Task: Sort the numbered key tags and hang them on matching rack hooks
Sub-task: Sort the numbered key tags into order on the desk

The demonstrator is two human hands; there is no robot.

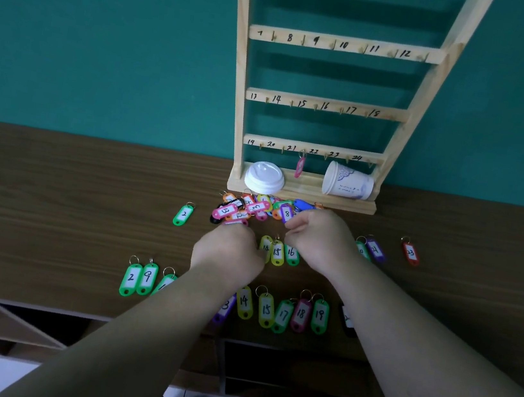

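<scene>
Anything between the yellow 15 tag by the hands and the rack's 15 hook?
Nothing visible blocks the yellow 15 tag. The 15 hook is bare; the tag pile, lid and tipped cup lie lower, on the table and rack base.

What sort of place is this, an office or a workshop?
Likely an indoor office or reception corner, though I can't be sure: a wooden desk against a teal wall, a numbered wooden key rack standing on it, and coloured numbered key tags spread in front.
</scene>
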